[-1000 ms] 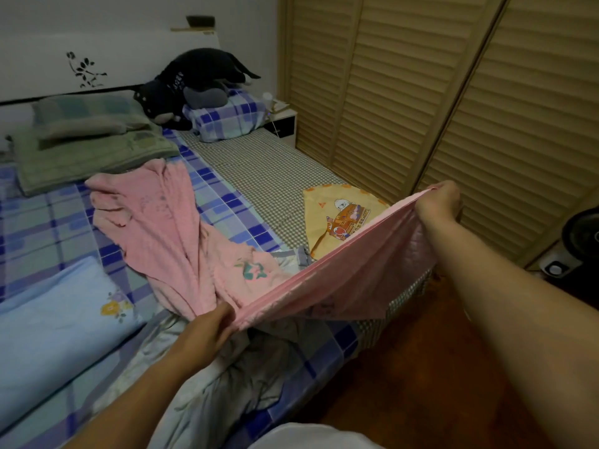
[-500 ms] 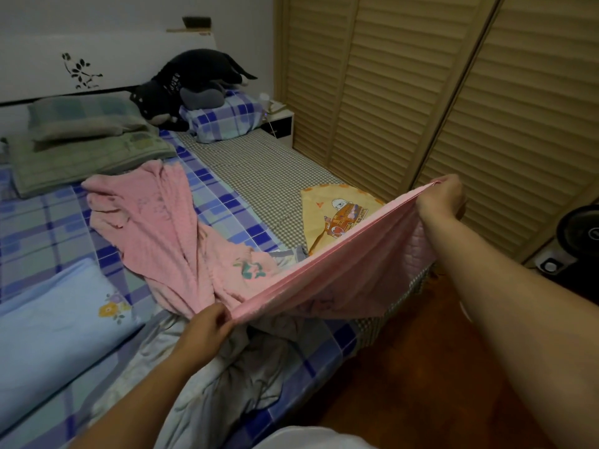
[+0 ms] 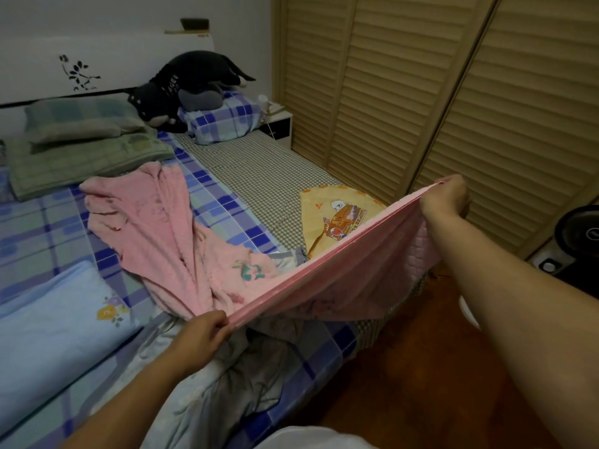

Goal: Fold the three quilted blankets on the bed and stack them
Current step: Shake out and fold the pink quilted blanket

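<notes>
Pink quilted blanket (image 3: 201, 241): one, lying crumpled across the plaid bed (image 3: 227, 202), its near edge lifted and stretched taut. Left hand (image 3: 197, 338) pinches one end of that doubled edge; right hand (image 3: 445, 199) grips the other end, out beyond the bed's foot corner. Beneath the raised edge lie one yellow cartoon-print blanket (image 3: 327, 218) and one rumpled grey blanket (image 3: 233, 377). At the bed's head: one black plush toy (image 3: 191, 82), two green pillows (image 3: 81, 124).
</notes>
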